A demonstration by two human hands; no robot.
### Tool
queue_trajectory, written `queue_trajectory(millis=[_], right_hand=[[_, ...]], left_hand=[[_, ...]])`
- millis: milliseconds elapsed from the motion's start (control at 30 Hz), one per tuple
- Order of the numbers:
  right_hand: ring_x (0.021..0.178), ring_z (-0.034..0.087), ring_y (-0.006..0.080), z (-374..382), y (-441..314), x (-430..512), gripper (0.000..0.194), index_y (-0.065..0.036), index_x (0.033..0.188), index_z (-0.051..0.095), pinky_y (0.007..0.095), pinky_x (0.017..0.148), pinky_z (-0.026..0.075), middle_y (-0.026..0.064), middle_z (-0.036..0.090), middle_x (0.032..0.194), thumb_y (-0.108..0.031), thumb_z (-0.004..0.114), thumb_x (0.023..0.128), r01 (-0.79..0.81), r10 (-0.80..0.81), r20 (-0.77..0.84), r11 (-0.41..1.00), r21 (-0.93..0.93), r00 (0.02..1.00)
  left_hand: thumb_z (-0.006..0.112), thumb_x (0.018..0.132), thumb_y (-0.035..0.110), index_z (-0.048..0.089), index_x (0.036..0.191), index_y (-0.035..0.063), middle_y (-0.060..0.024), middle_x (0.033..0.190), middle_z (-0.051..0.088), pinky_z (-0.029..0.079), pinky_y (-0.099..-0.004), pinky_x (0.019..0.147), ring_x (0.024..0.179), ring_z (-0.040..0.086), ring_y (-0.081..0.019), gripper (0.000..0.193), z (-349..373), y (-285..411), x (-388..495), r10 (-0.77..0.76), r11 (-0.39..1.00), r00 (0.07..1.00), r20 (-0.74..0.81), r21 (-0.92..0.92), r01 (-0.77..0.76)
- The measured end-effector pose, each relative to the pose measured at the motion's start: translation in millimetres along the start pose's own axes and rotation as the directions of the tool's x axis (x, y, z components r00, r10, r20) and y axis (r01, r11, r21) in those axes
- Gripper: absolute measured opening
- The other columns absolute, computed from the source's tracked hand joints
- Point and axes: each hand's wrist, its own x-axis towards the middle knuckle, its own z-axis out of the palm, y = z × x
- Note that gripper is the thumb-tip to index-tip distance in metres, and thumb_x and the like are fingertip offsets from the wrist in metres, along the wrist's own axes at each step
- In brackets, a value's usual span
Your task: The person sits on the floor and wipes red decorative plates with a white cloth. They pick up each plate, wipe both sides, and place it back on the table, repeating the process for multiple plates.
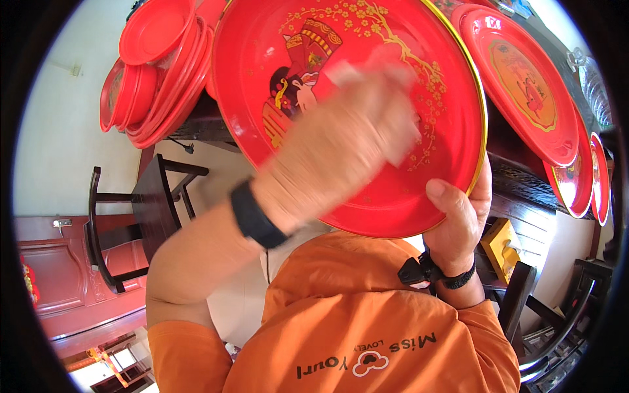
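Observation:
A large round red tray with a gold rim is held up, tilted, in front of my chest. Its face bears a printed figure in a headdress and gold blossom branches. My right hand grips its lower right edge, thumb on the face and fingers behind. Across the middle of the tray is my left hand, blurred by motion. It presses a crumpled whitish cloth or tissue to the surface. Its fingertips are hard to make out.
Nested red basins rest on a dark table at upper left. More red trays overhang the table edge at right. A dark wooden chair stands at left, and a yellow tissue box lies on dark wood at lower right.

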Motion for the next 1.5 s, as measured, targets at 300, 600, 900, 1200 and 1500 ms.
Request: queue_trajectory(millis=[300,600,900,1200,1500], right_hand=[[0.124,0.047,0.0212,-12,-10,6,0.072,0.0,0.142,0.032,0.0362,0.105,0.036,0.0132,0.048,0.136,0.005,0.06,0.076,-0.075,0.068,0.052,0.985,0.157,0.996],[0.115,0.054,0.0166,2,-6,7,0.055,-0.004,0.139,0.041,0.0311,0.096,0.044,0.0103,0.055,0.127,-0.003,0.061,0.087,-0.111,0.1,0.089,0.985,0.135,0.991],[0.111,0.057,0.0191,-17,-31,20,0.053,0.001,0.134,0.045,0.0319,0.096,0.044,0.0125,0.058,0.124,0.001,0.06,0.083,0.089,-0.088,-0.015,0.991,0.101,0.996],[0.113,0.056,0.0188,-21,-48,36,0.052,-0.002,0.136,0.042,0.0354,0.096,0.047,0.0117,0.057,0.125,-0.003,0.059,0.086,0.098,-0.086,-0.063,0.972,0.213,0.994],[0.098,0.062,0.017,-32,-58,52,0.04,-0.004,0.128,0.043,0.0338,0.081,0.055,0.0094,0.059,0.113,-0.01,0.054,0.09,0.021,0.073,-0.236,0.928,0.372,0.969]], left_hand=[[0.052,0.089,0.005,0.053,0.107,-0.0012,-0.0175,0.092,0.058,0.047,-0.0385,0.077,0.087,0.058,-0.0327,0.02,-19,-97,-34,-0.56,0.828,0.817,-0.139,-0.116,0.549],[0.057,0.081,0.0,0.057,0.109,-0.0021,-0.0153,0.112,0.055,0.049,-0.0363,0.084,0.101,0.057,-0.0304,0.028,0,3,27,-0.06,0.953,0.994,-0.09,-0.302,0.03],[0.06,0.077,0.016,0.059,0.103,0.0003,-0.013,0.1,0.057,0.047,-0.0408,0.081,0.094,0.056,-0.0312,0.03,-1,27,-86,-0.03,0.995,0.803,0.595,-0.062,0.082],[0.048,0.085,0.003,0.057,0.101,-0.0011,-0.0096,0.084,0.055,0.047,-0.0318,0.067,0.078,0.058,-0.0237,0.019,-23,-51,-132,-0.827,0.517,0.56,0.052,-0.325,0.792],[0.048,0.095,0.029,0.048,0.12,0.0041,-0.0095,0.109,0.059,0.051,-0.0339,0.081,0.097,0.06,-0.0203,0.035,-6,-12,-106,-0.741,0.508,0.669,-0.055,-0.697,0.505]])
